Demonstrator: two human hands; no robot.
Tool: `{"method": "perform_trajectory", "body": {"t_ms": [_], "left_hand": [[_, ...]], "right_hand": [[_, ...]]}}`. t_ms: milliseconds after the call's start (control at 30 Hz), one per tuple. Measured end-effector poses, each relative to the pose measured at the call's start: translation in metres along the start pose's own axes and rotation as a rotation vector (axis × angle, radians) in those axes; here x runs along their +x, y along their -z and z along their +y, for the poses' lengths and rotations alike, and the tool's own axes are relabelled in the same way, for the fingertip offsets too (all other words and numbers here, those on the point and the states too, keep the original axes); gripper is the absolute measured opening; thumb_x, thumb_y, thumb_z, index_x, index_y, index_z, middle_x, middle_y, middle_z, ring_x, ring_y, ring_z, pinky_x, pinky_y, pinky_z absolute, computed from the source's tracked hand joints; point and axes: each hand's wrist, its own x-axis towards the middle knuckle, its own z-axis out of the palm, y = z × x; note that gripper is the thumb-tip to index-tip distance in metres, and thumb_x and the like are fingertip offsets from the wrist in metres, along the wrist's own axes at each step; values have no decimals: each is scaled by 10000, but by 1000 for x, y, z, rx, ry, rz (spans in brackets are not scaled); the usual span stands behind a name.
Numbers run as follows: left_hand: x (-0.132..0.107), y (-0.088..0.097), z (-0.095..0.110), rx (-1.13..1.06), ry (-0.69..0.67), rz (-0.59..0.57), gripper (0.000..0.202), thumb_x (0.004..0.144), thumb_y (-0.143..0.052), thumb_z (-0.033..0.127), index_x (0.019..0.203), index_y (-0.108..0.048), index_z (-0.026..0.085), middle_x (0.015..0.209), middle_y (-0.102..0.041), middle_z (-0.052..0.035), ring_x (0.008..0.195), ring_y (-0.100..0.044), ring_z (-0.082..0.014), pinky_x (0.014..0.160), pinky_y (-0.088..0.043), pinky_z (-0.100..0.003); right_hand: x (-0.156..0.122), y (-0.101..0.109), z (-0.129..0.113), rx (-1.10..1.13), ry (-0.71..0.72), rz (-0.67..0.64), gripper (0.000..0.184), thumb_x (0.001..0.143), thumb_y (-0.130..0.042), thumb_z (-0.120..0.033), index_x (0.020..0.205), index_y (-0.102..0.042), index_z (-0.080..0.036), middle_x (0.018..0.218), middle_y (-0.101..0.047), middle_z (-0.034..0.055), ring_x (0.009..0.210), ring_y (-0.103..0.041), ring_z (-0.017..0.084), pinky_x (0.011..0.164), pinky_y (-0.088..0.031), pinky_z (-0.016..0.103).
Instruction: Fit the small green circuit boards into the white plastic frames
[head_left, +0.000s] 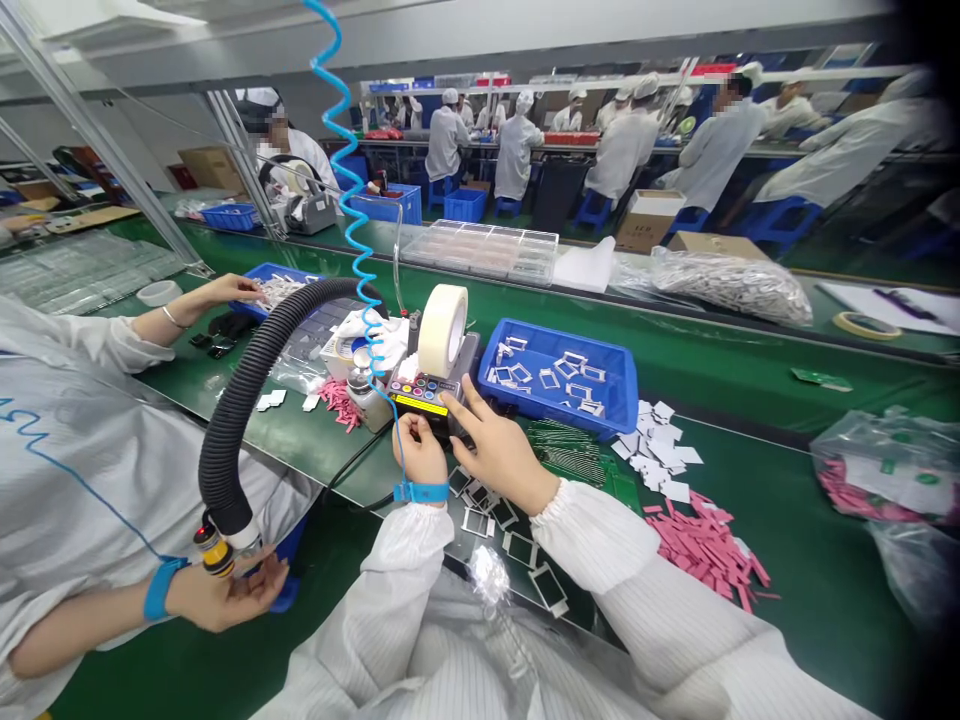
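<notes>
A tape dispenser [427, 392] with coloured buttons and a yellow label stands in front of me, a wide roll of cream masking tape [442, 328] on top. My right hand [501, 448] reaches over its front with fingers spread, the fingertips at the button panel. Just below the dispenser's front edge, my left hand [420, 452], in a blue wrist strap, is curled with thumb and forefinger close together; whatever they may pinch is too small to make out. Several thin white rectangular frames [478, 522] lie on the bench beneath my hands.
Right of the dispenser sits a blue tray [634, 385] of white frames, near green circuit boards [566, 450], white squares [660, 450] and pink strips [709, 545]. A black extraction hose [244, 400] arches at left, beside a co-worker's hand [225, 595]. A coiled blue air line [349, 160] hangs ahead.
</notes>
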Motion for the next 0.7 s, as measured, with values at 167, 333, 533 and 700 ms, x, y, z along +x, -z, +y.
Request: {"method": "perform_trajectory", "body": {"t_ms": [167, 333, 533, 700], "left_hand": [[-4, 7, -1, -18, -40, -49, 308, 836, -514, 317, 1107, -535, 171, 1126, -577, -81, 937, -583, -201, 781, -500, -420], [-3, 12, -7, -44, -45, -54, 307, 833, -519, 318, 1101, -537, 167, 1115, -581, -79, 931, -584, -200, 779, -499, -420], [0, 7, -10, -67, -3, -60, 323, 834, -518, 316, 1121, -526, 169, 1136, -572, -83, 944, -582, -205, 780, -501, -424], [2, 5, -4, -72, 39, -44, 322, 835, -517, 315, 1124, -525, 174, 1147, -567, -84, 953, -579, -207, 787, -499, -426]], "right_hand": [[0, 0, 1, 14, 6, 9, 576, 830, -445, -266, 1386, -298, -242, 1490, -148, 117, 693, -638, 162, 598, -488, 297], [0, -2, 1, 7, 13, 0, 588, 831, -444, -282, 1394, -279, -241, 1493, -128, 121, 661, -629, 156, 574, -480, 298], [0, -1, 1, 16, 21, 8, 606, 816, -461, -281, 1392, -280, -224, 1491, -132, 132, 687, -630, 171, 577, -473, 294], [-1, -1, 2, 22, 25, -10, 639, 801, -470, -290, 1400, -260, -222, 1494, -115, 137, 682, -627, 165, 566, -465, 288]]}}
